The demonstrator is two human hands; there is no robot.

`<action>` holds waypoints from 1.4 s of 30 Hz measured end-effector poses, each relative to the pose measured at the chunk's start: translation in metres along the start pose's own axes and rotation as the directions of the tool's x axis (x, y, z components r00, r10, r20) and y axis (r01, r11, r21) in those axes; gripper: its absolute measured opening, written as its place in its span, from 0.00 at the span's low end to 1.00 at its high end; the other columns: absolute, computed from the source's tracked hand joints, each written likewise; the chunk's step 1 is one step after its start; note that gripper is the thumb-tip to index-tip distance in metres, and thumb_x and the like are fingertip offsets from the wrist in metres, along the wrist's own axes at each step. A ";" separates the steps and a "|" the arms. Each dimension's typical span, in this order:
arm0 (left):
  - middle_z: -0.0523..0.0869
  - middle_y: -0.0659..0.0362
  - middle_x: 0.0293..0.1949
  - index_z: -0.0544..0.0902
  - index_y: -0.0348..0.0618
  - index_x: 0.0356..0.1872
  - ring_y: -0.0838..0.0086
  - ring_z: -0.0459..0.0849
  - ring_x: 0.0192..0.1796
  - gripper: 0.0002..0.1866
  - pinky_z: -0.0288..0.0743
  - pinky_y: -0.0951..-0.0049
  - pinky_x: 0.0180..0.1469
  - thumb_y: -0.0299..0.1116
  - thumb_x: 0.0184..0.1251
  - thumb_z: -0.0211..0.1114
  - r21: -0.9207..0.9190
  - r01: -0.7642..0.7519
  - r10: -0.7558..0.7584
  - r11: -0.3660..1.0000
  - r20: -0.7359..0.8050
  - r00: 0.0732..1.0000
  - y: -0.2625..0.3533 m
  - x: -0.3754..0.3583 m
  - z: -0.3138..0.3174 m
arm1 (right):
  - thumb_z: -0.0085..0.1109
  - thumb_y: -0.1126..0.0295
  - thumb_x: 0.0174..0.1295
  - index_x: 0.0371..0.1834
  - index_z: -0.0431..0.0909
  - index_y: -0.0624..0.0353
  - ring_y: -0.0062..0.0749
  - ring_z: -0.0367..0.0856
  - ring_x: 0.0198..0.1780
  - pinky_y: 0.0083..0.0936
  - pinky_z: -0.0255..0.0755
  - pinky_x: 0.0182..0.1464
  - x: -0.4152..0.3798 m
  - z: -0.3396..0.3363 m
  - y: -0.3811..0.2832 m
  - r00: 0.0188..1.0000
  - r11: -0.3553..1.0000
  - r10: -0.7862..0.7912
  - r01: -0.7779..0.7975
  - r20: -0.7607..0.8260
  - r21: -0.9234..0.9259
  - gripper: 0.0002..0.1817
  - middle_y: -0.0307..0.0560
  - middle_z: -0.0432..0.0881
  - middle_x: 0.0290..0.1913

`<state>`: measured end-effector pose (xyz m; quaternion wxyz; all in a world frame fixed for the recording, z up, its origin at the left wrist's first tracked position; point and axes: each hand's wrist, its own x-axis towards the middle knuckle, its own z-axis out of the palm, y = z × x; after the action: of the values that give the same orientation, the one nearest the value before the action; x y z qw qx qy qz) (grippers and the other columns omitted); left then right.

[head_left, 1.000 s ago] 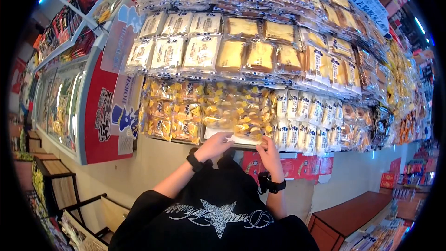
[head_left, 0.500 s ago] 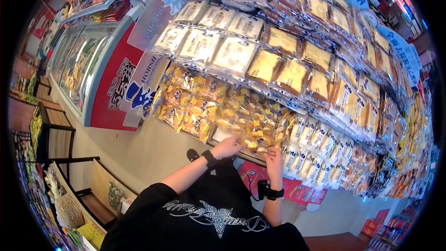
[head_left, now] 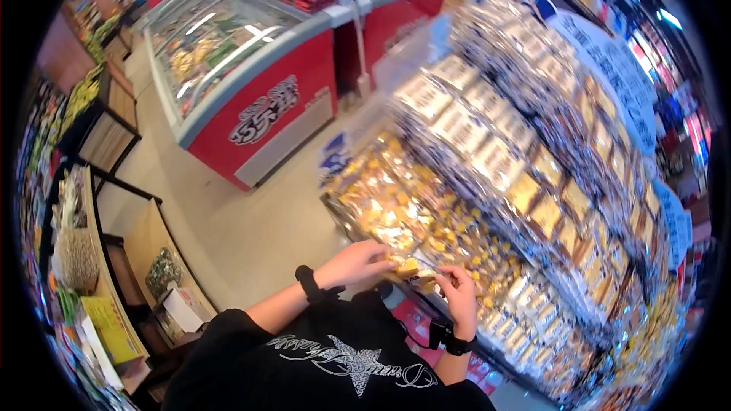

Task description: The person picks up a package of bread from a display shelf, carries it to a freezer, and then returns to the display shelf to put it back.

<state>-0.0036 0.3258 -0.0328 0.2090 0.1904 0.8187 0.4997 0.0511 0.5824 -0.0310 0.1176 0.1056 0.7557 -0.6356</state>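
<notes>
Between my two hands is a small clear packet point(head_left: 413, 269) with yellow and pale pieces inside, over the near edge of the display. My left hand point(head_left: 355, 263) has its fingers closed at the packet's left end. My right hand point(head_left: 458, 294) pinches the right end between thumb and fingertips. Just beyond them lie clear packets of yellow snacks point(head_left: 455, 237), heaped on the low front level. White-wrapped packets point(head_left: 533, 313) sit to the right, near my right hand. The wording on the held packet is too small to read.
Stepped rows of wrapped bread slices point(head_left: 560, 217) and white packets point(head_left: 464, 118) rise behind. A red-sided glass-top freezer point(head_left: 263, 118) stands at the upper left, across a strip of floor point(head_left: 221, 217). Wooden shelving point(head_left: 164, 247) with goods is on my left.
The view has swung left, bringing more of the freezer and floor in. Both hands have drawn back from the heaped packets to the display's near edge, with the packet between them.
</notes>
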 end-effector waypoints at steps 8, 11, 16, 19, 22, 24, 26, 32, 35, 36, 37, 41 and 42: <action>0.79 0.55 0.26 0.79 0.38 0.38 0.70 0.76 0.30 0.14 0.70 0.67 0.34 0.41 0.70 0.57 -0.103 0.157 -0.178 0.982 -0.243 0.954 -0.028 -0.114 -0.113 | 0.57 0.72 0.63 0.40 0.78 0.64 0.15 0.71 0.26 0.14 0.65 0.30 0.025 0.149 -0.073 0.956 0.993 -0.040 0.005 0.291 0.120 0.07 0.34 0.76 0.27; 0.84 0.57 0.33 0.77 0.40 0.51 0.74 0.80 0.34 0.21 0.74 0.71 0.40 0.43 0.64 0.64 -0.304 0.091 -0.196 0.948 -0.335 0.921 -0.031 -0.165 -0.142 | 0.56 0.73 0.63 0.39 0.78 0.64 0.16 0.72 0.26 0.15 0.66 0.29 0.034 0.205 -0.089 0.913 0.982 -0.042 -0.038 0.407 0.187 0.06 0.36 0.77 0.27; 0.85 0.55 0.41 0.76 0.37 0.54 0.72 0.83 0.42 0.27 0.75 0.73 0.48 0.42 0.57 0.71 -0.210 0.053 -0.157 0.976 -0.520 0.840 -0.057 -0.237 -0.176 | 0.55 0.74 0.63 0.40 0.77 0.66 0.18 0.74 0.28 0.15 0.68 0.33 0.045 0.293 -0.121 0.786 0.986 -0.153 0.077 0.599 0.150 0.06 0.38 0.78 0.28; 0.84 0.58 0.41 0.76 0.35 0.52 0.81 0.81 0.40 0.26 0.76 0.79 0.43 0.43 0.59 0.70 -0.353 0.201 -0.380 0.914 -0.569 0.729 -0.053 -0.281 -0.193 | 0.56 0.74 0.63 0.42 0.76 0.65 0.18 0.75 0.33 0.16 0.70 0.37 0.046 0.343 -0.136 0.677 0.988 -0.147 0.058 0.722 0.147 0.08 0.38 0.79 0.31; 0.83 0.59 0.42 0.76 0.33 0.52 0.83 0.80 0.40 0.24 0.75 0.82 0.42 0.38 0.61 0.69 -0.557 -0.065 -0.421 0.828 -0.694 0.584 -0.064 -0.315 -0.195 | 0.59 0.70 0.62 0.43 0.77 0.64 0.18 0.75 0.38 0.17 0.70 0.41 0.051 0.391 -0.140 0.528 0.988 -0.154 0.106 0.835 0.115 0.10 0.38 0.78 0.34; 0.83 0.59 0.43 0.75 0.33 0.53 0.82 0.80 0.42 0.22 0.75 0.80 0.44 0.35 0.62 0.69 -0.571 -0.089 -0.448 0.816 -0.721 0.528 -0.067 -0.333 -0.198 | 0.61 0.65 0.62 0.44 0.76 0.65 0.18 0.73 0.36 0.19 0.69 0.41 0.049 0.419 -0.148 0.352 0.934 -0.071 0.353 0.933 -0.062 0.14 0.38 0.78 0.33; 0.83 0.58 0.43 0.76 0.33 0.52 0.79 0.80 0.44 0.23 0.75 0.78 0.47 0.36 0.61 0.69 -0.587 -0.110 -0.508 0.802 -0.767 0.392 -0.075 -0.343 -0.196 | 0.62 0.60 0.61 0.46 0.76 0.65 0.19 0.73 0.35 0.19 0.69 0.41 0.052 0.445 -0.146 0.235 0.897 0.006 0.428 0.972 -0.109 0.19 0.39 0.80 0.32; 0.83 0.56 0.44 0.76 0.31 0.53 0.77 0.81 0.45 0.25 0.74 0.75 0.50 0.40 0.61 0.69 -0.561 -0.038 -0.541 0.827 -0.813 0.215 -0.097 -0.354 -0.211 | 0.61 0.61 0.63 0.50 0.75 0.65 0.22 0.79 0.39 0.21 0.73 0.45 0.066 0.507 -0.165 0.068 0.922 0.097 0.370 0.993 -0.116 0.20 0.44 0.83 0.37; 0.83 0.56 0.44 0.76 0.31 0.53 0.77 0.81 0.45 0.24 0.74 0.75 0.50 0.39 0.62 0.68 -0.591 -0.004 -0.582 0.807 -0.795 0.170 -0.103 -0.355 -0.237 | 0.60 0.62 0.63 0.52 0.74 0.65 0.23 0.80 0.39 0.21 0.73 0.45 0.080 0.538 -0.181 0.022 0.919 0.094 0.381 0.995 -0.096 0.20 0.44 0.83 0.37; 0.83 0.57 0.44 0.76 0.32 0.52 0.78 0.80 0.44 0.23 0.74 0.76 0.49 0.39 0.62 0.67 -0.584 -0.045 -0.574 0.810 -0.807 0.140 -0.109 -0.352 -0.245 | 0.60 0.62 0.64 0.52 0.74 0.65 0.23 0.80 0.39 0.21 0.73 0.45 0.086 0.548 -0.187 0.002 0.931 0.092 0.354 0.996 -0.087 0.20 0.44 0.83 0.39; 0.83 0.57 0.44 0.77 0.33 0.52 0.79 0.80 0.43 0.22 0.74 0.76 0.49 0.39 0.63 0.67 -0.574 -0.085 -0.565 0.814 -0.818 0.110 -0.112 -0.349 -0.252 | 0.60 0.62 0.64 0.53 0.74 0.65 0.22 0.79 0.40 0.21 0.73 0.45 0.093 0.557 -0.193 -0.018 0.942 0.089 0.326 0.996 -0.078 0.21 0.43 0.82 0.40; 0.85 0.59 0.40 0.78 0.35 0.50 0.80 0.80 0.41 0.21 0.74 0.77 0.45 0.41 0.64 0.66 -0.468 -0.083 -0.460 0.880 -0.882 0.102 -0.118 -0.345 -0.297 | 0.59 0.63 0.65 0.56 0.72 0.64 0.20 0.76 0.44 0.21 0.73 0.48 0.131 0.598 -0.211 -0.069 0.936 0.042 0.352 0.997 -0.015 0.21 0.41 0.80 0.44; 0.85 0.60 0.36 0.79 0.36 0.49 0.80 0.80 0.39 0.21 0.74 0.77 0.43 0.42 0.64 0.65 -0.505 -0.025 -0.492 0.863 -0.850 0.186 -0.126 -0.346 -0.307 | 0.59 0.63 0.65 0.56 0.72 0.64 0.20 0.76 0.44 0.21 0.73 0.48 0.135 0.606 -0.219 -0.074 0.936 0.038 0.353 0.997 -0.009 0.21 0.41 0.80 0.44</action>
<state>0.1109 -0.1349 0.0331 -0.2327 -0.3406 0.6616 0.6262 -0.1189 -0.0506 0.0325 0.5642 -0.4944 0.5172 -0.4121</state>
